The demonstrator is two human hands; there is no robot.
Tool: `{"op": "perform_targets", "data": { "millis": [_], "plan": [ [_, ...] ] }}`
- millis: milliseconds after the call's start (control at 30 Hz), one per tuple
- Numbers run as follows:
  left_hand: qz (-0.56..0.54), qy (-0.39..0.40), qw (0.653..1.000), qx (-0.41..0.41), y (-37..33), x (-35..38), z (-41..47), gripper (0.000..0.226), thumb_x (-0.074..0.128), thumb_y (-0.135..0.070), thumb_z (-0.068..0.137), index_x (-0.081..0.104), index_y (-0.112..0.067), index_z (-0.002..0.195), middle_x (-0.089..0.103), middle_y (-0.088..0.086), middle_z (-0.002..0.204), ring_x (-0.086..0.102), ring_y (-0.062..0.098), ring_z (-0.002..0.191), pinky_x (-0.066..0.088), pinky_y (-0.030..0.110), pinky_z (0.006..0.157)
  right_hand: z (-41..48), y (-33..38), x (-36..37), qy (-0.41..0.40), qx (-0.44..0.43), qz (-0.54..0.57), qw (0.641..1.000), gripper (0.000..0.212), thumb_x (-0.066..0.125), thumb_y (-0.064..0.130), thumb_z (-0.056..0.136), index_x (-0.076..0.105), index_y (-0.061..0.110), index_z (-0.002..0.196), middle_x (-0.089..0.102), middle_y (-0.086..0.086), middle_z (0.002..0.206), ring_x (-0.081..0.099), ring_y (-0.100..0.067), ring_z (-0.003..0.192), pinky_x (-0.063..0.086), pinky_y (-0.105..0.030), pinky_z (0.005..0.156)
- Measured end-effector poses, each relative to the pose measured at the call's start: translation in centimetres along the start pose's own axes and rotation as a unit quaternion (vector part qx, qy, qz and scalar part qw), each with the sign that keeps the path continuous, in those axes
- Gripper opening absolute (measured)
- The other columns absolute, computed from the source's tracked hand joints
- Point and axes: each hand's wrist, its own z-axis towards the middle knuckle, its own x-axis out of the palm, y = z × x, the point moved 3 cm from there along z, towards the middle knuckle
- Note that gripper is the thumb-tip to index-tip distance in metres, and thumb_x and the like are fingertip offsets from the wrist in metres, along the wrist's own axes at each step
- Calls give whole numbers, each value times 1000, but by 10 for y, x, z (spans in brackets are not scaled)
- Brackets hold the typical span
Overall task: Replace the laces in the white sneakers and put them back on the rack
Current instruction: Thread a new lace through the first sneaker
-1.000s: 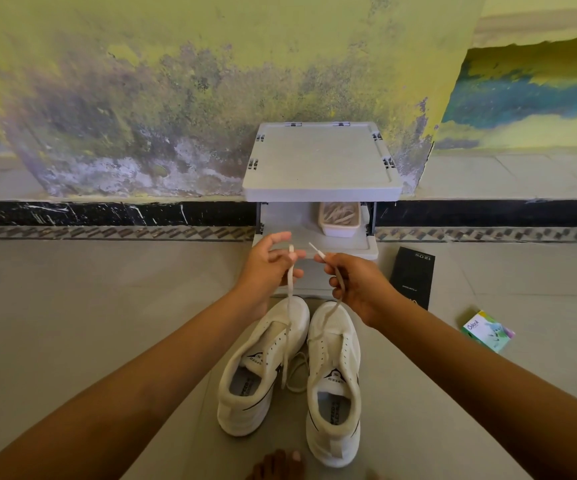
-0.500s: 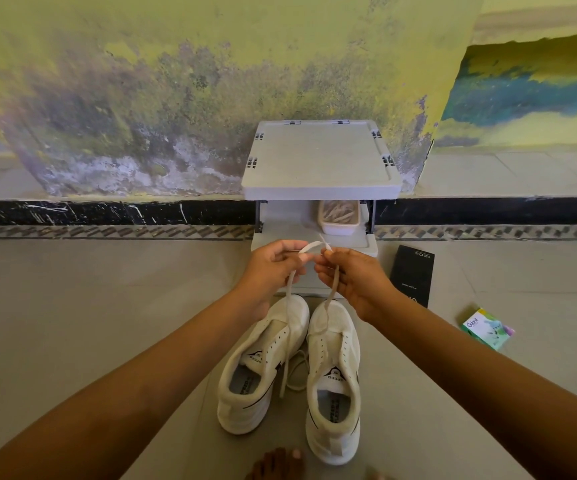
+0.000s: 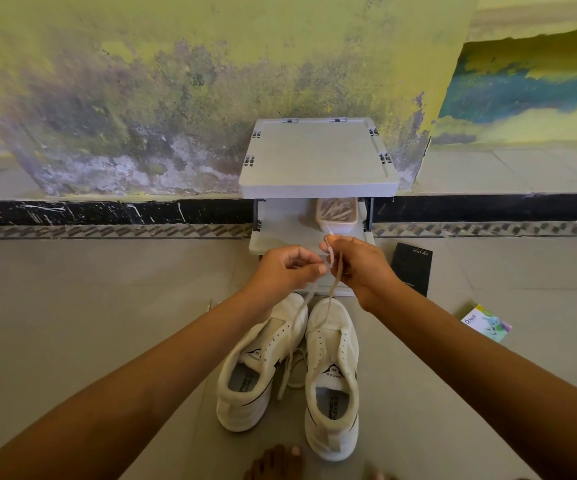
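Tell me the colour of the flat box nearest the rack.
The box is black with small pale lettering; head view.

I get soft, even daylight, bright on the mottled yellow-green plaster wall (image 3: 176, 98) and the pale grey floor tiles (image 3: 72, 306). Shadows are faint. The darkest pocket sits under the top shelf of the white plastic rack (image 3: 318, 157). I see no glare. The wide lens stretches both forearms toward the lower corners. The thin off-white shoelace (image 3: 335, 282) goes soft at its upper end.
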Motion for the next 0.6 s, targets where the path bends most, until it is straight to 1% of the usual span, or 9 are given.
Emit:
{"op": "perform_targets", "data": {
  "millis": [33, 100, 167, 233, 333, 500, 600],
  "plan": [
    [-4, -10, 1000, -2, -2, -1, 1, 3, 67, -19, 85, 68, -22, 86, 67, -7, 79, 61, 1, 70, 50, 16, 64, 0, 0, 0, 3, -7, -8, 1000, 14, 58, 19, 90, 68, 15, 82, 64, 4, 65, 54, -12, 69, 48, -25, 71],
    [-21, -37, 999, -10, -4, -4, 3, 7, 61, -23, 90, 67, -23, 89, 67, -5, 88, 61, 6, 75, 49, 19, 68, -2, 0, 1, 10, -20, -14, 1000, 13, 60, 18, 89, 68, 16, 79, 61, 5, 61, 51, -11, 66, 47, -25, 70],
    [-30, -51, 998, -16, -6, -7, 3, 10, 57, -21, 92, 67, -23, 92, 67, -6, 91, 60, 7, 76, 49, 19, 68, -3, 0, 2, 21, -30, -21, 999, 13, 61, 18, 89, 69, 17, 78, 59, 3, 63, 50, -11, 65, 46, -25, 69],
    [-28, -51, 998, -19, -7, -8, 2, 12, 57, -21, 92, 67, -25, 95, 67, -7, 92, 60, 7, 76, 48, 20, 68, -4, -2, 4, 31, -31, -26, 999, 12, 60, 16, 90, 69, 17, 83, 59, 1, 67, 51, -12, 67, 47, -25, 70],
    [-32, -49, 998, -23, -5, -7, 1, 12, 59, -21, 91, 68, -27, 96, 66, -10, 86, 58, 6, 75, 47, 21, 66, -4, -3, 5, 28, -32, -25, 999, 9, 60, 14, 89, 68, 16, 85, 60, -2, 71, 54, -12, 68, 49, -23, 69],
    [-37, -57, 997, -27, -4, -9, 2, 10, 64, -17, 87, 68, -24, 94, 63, -14, 72, 54, 5, 70, 44, 19, 62, -4, -4, 6, 25, -47, -34, 998, 6, 63, 11, 87, 66, 14, 83, 64, 0, 69, 61, -6, 63, 50, -15, 56],
    [-39, -58, 997, -25, -3, -11, 2, 8, 67, -17, 85, 68, -24, 88, 63, -13, 72, 54, 4, 70, 44, 19, 62, -5, -5, 5, 31, -39, -34, 998, 7, 63, 11, 86, 67, 14, 81, 66, 1, 68, 63, -6, 61, 52, -15, 56]
  ]
}}
